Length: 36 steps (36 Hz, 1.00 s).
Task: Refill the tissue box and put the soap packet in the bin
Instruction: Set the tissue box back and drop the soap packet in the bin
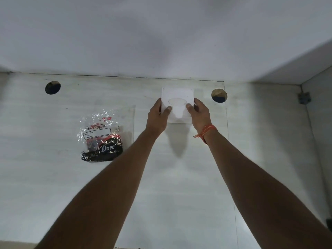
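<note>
A white square tissue box (179,95) with an oval opening on top stands on the pale counter near the back wall. My left hand (158,116) grips its left side with the thumb on top. Gripping the right side is my right hand (200,112), which wears an orange thread at the wrist. To the left lies a clear plastic tissue wrapper (100,126) printed "Big Tissues". A black Dove soap packet (103,151) lies at the wrapper's near end; whether inside or beside it, I cannot tell.
Two round holes are cut in the counter (197,177), one hole at the back left (52,87) and another hole (219,95) just right of the box. A white wall rises behind. A side wall closes the right end. No bin is in view.
</note>
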Motion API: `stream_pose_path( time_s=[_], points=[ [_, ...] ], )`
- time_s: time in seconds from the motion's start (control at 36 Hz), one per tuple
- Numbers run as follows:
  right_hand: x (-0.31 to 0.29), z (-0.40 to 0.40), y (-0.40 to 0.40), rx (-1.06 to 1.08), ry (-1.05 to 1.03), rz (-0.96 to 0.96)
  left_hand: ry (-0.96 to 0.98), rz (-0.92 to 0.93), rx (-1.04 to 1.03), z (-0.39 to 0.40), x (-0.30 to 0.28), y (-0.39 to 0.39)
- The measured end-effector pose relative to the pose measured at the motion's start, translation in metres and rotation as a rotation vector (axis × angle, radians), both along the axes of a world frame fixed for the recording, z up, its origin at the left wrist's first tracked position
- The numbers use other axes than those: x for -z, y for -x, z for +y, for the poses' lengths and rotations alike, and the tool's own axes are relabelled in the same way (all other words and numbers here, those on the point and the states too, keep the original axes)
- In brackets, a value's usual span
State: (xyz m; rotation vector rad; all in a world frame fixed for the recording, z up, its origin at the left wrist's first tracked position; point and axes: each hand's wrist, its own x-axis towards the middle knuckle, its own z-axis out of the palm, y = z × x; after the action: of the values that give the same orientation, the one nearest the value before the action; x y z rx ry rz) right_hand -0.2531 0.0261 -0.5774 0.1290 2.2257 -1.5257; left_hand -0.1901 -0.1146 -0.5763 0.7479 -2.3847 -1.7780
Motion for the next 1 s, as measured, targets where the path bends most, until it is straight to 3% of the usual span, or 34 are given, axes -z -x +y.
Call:
stream_pose_path(
  time_s=[0.14, 0.19, 0.28, 0.33, 0.39, 0.47, 0.58, 0.64, 0.69, 0.72, 0.78, 0.89, 1.0],
  points=[
    [-0.012, -0.004, -0.003, 0.003, -0.029, -0.025, -0.015, -0.099, 0.003, -0.007, -0.010, 0.002],
    [-0.024, -0.009, -0.013, 0.103, -0.048, 0.015, -0.061, -0.113, -0.034, -0.008, -0.018, -0.001],
    [-0.043, -0.027, -0.041, 0.235, -0.072, 0.414, -0.071, -0.003, -0.174, -0.020, -0.033, -0.019],
    [-0.052, -0.051, -0.060, 0.177, -0.069, 0.579, 0.016, 0.093, -0.253, -0.037, -0.042, -0.036],
    [-0.056, -0.077, -0.076, 0.061, -0.013, 0.521, 0.091, 0.170, -0.342, -0.058, -0.051, -0.052],
    [-0.059, -0.115, -0.097, -0.144, -0.012, 0.234, 0.187, 0.225, -0.486, -0.093, -0.060, -0.079],
    [-0.050, -0.151, -0.115, -0.275, -0.135, -0.053, 0.282, 0.145, -0.688, -0.137, -0.057, -0.126],
    [-0.040, -0.166, -0.121, -0.303, -0.196, -0.163, 0.343, -0.024, -0.815, -0.158, -0.046, -0.150],
    [-0.031, -0.174, -0.126, -0.313, -0.243, -0.218, 0.298, -0.351, -0.865, -0.177, -0.030, -0.167],
    [-0.025, -0.179, -0.130, -0.303, -0.262, -0.220, 0.242, -0.522, -0.838, -0.186, -0.021, -0.176],
    [-0.016, -0.177, -0.131, -0.261, -0.260, -0.202, 0.157, -0.649, -0.695, -0.188, -0.013, -0.186],
    [-0.004, -0.179, -0.136, -0.181, -0.238, -0.108, 0.024, -0.473, -0.632, -0.187, -0.001, -0.196],
    [-0.012, -0.160, -0.132, -0.121, -0.053, -0.100, -0.286, -0.320, -0.726, -0.192, -0.001, -0.200]
  ],
)
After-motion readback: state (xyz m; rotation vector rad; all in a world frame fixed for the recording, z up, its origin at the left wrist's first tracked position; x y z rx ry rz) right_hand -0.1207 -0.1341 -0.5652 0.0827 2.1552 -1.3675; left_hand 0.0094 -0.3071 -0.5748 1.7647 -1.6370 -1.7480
